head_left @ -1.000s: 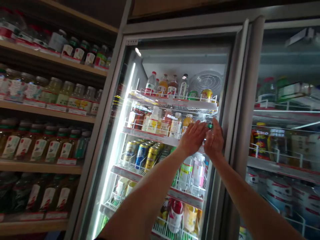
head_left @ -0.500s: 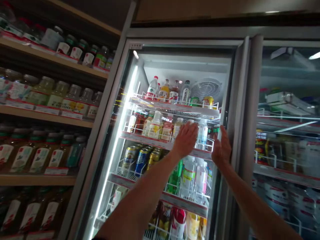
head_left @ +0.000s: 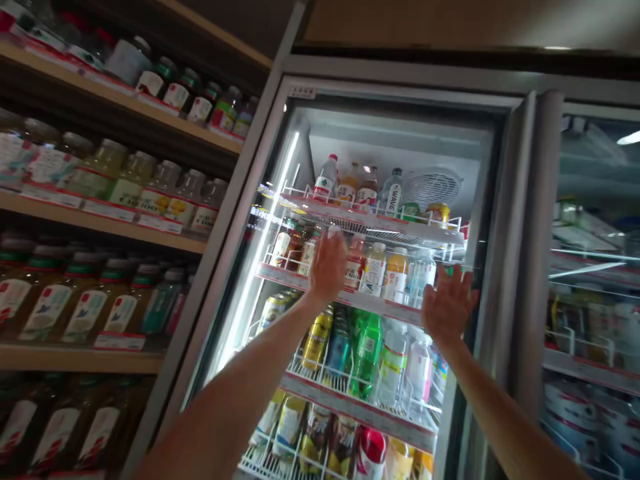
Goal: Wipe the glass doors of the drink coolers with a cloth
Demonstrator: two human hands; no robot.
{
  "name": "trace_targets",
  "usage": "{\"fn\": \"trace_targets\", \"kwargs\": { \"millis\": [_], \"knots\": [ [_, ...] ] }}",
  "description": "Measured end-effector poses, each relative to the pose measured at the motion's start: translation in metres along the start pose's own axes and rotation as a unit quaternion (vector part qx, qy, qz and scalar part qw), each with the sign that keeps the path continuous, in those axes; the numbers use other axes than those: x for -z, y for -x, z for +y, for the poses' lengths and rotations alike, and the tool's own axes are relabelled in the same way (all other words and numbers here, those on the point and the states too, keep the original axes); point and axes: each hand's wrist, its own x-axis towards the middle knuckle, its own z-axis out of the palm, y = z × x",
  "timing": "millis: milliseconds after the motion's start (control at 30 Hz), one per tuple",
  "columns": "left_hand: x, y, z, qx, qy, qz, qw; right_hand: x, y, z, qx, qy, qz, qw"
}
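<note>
Two hands (head_left: 329,265) (head_left: 450,307) — four bottles (head_left: 393,195) fronting the top fridge shelf (head_left: 373,217) — one grille (head_left: 434,185).

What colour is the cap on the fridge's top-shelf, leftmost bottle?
Red; the cap shows best in the head view.

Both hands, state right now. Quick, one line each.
Left hand: open, nothing seen in its grip; fingertips blurred.
Right hand: open and spread, nothing seen in its grip.

Wooden shelves (head_left: 80,359) at left, brown panel (head_left: 450,27) overhead, white glare (head_left: 630,137) far right.
</note>
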Motion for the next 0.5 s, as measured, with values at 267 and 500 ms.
{"fn": "trace_targets", "kwargs": {
  "millis": [267,500],
  "knots": [
    [-0.018,-0.002,0.051,-0.166,0.026,-0.049,0.985,-0.001,0.004,0.003,0.034,0.018,0.012,0.999],
    [-0.022,-0.026,0.017,0.026,-0.013,0.059,0.998,-0.002,0.004,0.002,0.038,-0.007,0.025,0.999]
  ]
}}
